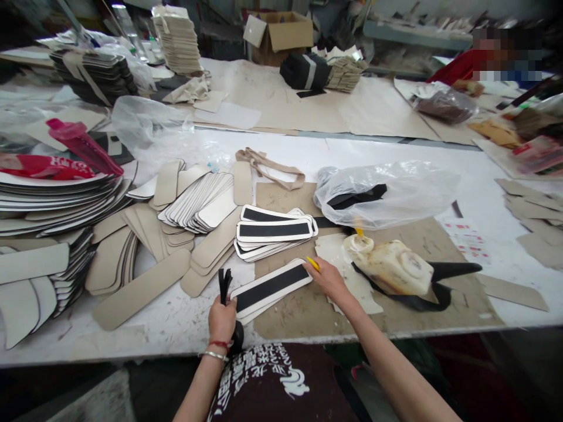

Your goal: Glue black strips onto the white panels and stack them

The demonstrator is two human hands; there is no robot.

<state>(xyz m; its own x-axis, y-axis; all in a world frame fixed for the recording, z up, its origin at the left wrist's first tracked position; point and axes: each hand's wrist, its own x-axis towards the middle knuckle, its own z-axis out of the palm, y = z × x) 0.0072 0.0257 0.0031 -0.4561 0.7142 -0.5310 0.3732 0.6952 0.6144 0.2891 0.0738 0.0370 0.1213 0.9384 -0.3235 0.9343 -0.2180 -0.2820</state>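
Note:
My left hand (221, 319) is closed around a bundle of black strips (224, 283) at the near end of a white rounded panel (263, 308). A black band (273, 288) lies lengthwise along that panel's middle, and another panel edge shows beneath it. At the panel's far right end, my right hand (329, 280) grips a small yellow tool (312, 263); its exact kind is not clear. Just beyond lies a pile of similar banded panels (276, 230). To the right, a stained plastic jug (402, 271) rests on its side with a yellow handle (359, 226) sticking out of its opening.
Beige and white panels (141, 288) are heaped on the left. Behind the work lie a clear plastic bag (396, 196) and a beige strap loop (281, 181). A cardboard box (290, 35) stands at the back. Another person's red sleeve (455, 64) shows at upper right.

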